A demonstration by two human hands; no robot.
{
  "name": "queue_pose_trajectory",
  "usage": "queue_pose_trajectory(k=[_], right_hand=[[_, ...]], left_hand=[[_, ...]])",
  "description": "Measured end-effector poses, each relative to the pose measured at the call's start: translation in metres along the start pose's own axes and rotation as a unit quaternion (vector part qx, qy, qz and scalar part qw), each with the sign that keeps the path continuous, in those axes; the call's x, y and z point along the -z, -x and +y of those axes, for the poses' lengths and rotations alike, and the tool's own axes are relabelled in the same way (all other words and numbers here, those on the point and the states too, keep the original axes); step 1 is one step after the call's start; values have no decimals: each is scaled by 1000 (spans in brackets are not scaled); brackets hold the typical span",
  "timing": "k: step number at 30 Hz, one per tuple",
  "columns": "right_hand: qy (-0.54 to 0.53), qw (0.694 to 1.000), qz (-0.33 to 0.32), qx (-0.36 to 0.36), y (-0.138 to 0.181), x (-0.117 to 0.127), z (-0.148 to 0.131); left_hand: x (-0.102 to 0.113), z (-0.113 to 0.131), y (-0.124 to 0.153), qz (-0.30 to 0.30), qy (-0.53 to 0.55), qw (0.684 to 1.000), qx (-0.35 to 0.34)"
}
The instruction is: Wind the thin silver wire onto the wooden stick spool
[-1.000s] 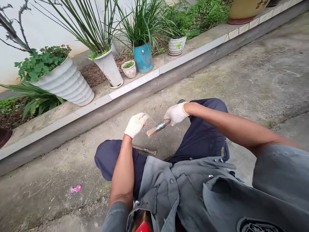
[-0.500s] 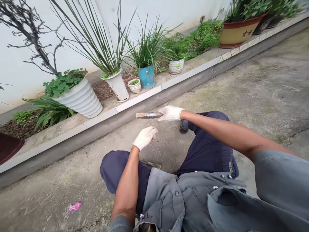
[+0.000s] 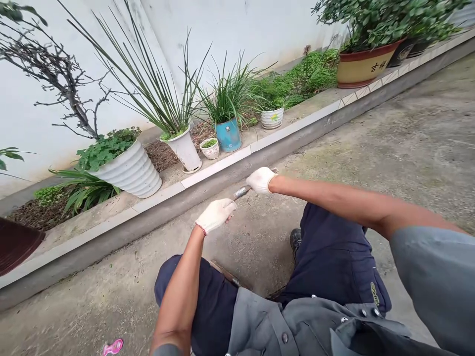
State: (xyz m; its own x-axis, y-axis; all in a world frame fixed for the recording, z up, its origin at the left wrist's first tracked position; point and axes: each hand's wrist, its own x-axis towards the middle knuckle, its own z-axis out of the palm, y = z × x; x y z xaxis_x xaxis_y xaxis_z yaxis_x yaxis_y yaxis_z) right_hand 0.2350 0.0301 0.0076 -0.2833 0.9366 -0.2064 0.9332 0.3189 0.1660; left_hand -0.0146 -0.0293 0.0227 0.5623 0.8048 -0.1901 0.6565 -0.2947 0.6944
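Potted plants line a raised curb point(image 3: 208, 170) across the upper frame, above bare concrete. At centre, the gloved right hand point(image 3: 261, 179) grips a wire-wrapped stick point(image 3: 241, 192); just lower left, the gloved left hand point(image 3: 215, 214) is curled shut, its contents indiscernible.

Two gloved hands, left hand point(image 3: 215, 214) and right hand point(image 3: 261, 179), one wire-wound stick point(image 3: 241, 192), six plant pots on the ledge, one pink scrap point(image 3: 113, 347) on the ground

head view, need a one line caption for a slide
Gloved right hand grips a wire-wrapped stick while the gloved left hand closes beside it, above a concrete yard lined with potted plants.
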Motion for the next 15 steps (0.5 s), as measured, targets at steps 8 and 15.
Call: queue_pose_trajectory(k=[8, 15], right_hand=[[-32, 971, -72, 227, 27, 4, -19], [-129, 990, 23, 56, -18, 41, 9]], left_hand=[[31, -30, -58, -34, -13, 999, 6], [5, -24, -75, -55, 98, 994, -11]])
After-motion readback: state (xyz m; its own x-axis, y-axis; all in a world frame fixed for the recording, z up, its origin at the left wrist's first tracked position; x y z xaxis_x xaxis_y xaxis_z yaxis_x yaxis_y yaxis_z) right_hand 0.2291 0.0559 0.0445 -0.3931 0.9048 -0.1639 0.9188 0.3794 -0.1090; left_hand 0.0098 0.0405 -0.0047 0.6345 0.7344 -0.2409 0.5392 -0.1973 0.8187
